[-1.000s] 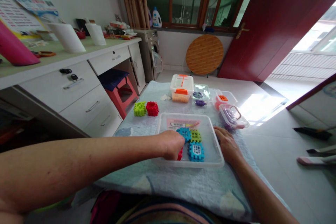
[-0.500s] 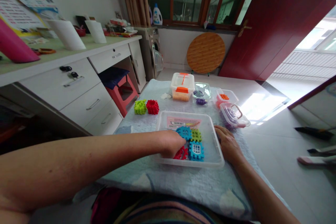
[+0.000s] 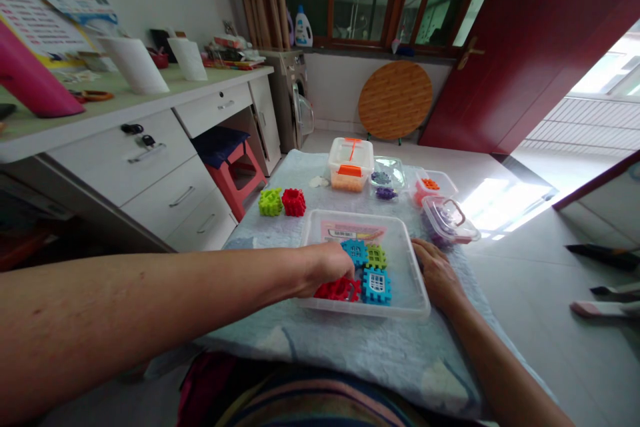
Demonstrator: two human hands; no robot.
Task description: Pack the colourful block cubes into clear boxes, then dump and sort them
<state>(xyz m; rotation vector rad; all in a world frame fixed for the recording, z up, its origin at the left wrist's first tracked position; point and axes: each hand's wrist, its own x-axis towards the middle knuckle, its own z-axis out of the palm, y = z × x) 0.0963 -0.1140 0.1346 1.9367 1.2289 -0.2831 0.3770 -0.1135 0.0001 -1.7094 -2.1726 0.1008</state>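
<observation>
My left hand [image 3: 327,268] reaches down into a clear plastic box [image 3: 407,280], its fingers bent and closed at a red notched building block [image 3: 340,290] near the box's front left. Part of that block, and my fingertips, are hidden by the hand. Beside it lie a blue block [image 3: 354,251], a green block [image 3: 376,256] and another blue block with a white grid [image 3: 377,285]. My right hand [image 3: 436,271] lies stretched out on the cloth against the box's right side, fingers extended and holding nothing.
A lime block [image 3: 271,202] and a red cube-like block [image 3: 293,202] stand left behind the box. Farther back are an orange-latched container [image 3: 351,163], a small clear container [image 3: 387,173] and a lidded tub [image 3: 450,219]. A patterned cloth [image 3: 280,333] covers the table.
My left hand has lifted slightly and shifted back, and more of the red block shows beneath it. My right hand stays by the box. The whole view has shifted a little.
</observation>
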